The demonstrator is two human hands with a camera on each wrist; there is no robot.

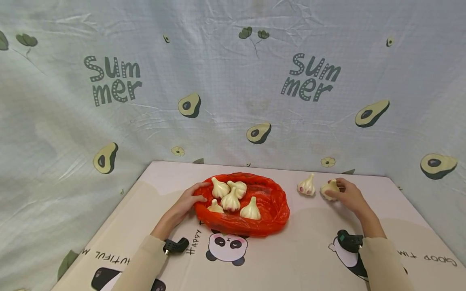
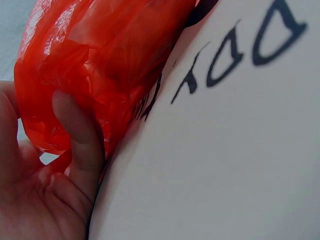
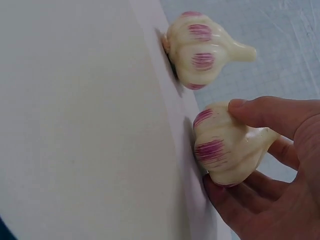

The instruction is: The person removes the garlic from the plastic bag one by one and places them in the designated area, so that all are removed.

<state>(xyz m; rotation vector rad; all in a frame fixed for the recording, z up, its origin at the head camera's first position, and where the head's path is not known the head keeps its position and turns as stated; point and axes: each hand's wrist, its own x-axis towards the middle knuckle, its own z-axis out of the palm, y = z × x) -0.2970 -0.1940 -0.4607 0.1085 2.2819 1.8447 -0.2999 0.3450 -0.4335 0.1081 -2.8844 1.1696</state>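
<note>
My right hand [image 1: 349,195] pinches a garlic bulb [image 1: 329,190] between thumb and fingers at the right of the table. In the right wrist view this bulb [image 3: 230,145] shows purple streaks, its stem pointing toward the palm. A second garlic bulb [image 1: 306,186] stands upright just left of it, untouched. My left hand [image 1: 187,202] grips the left edge of a red plastic bag [image 1: 242,229], its rim rolled open into an oval. Several garlic bulbs lie inside the bag's left and middle part, one of them a front bulb [image 1: 250,210]. The left wrist view shows the crinkled bag side [image 2: 100,60] against my fingers.
A pale tablecloth [image 1: 284,258] with panda prints and lettering covers the table. Behind and beside it hangs a light curtain [image 1: 225,72] printed with avocados and the word "summer". Black wrist devices sit on both forearms.
</note>
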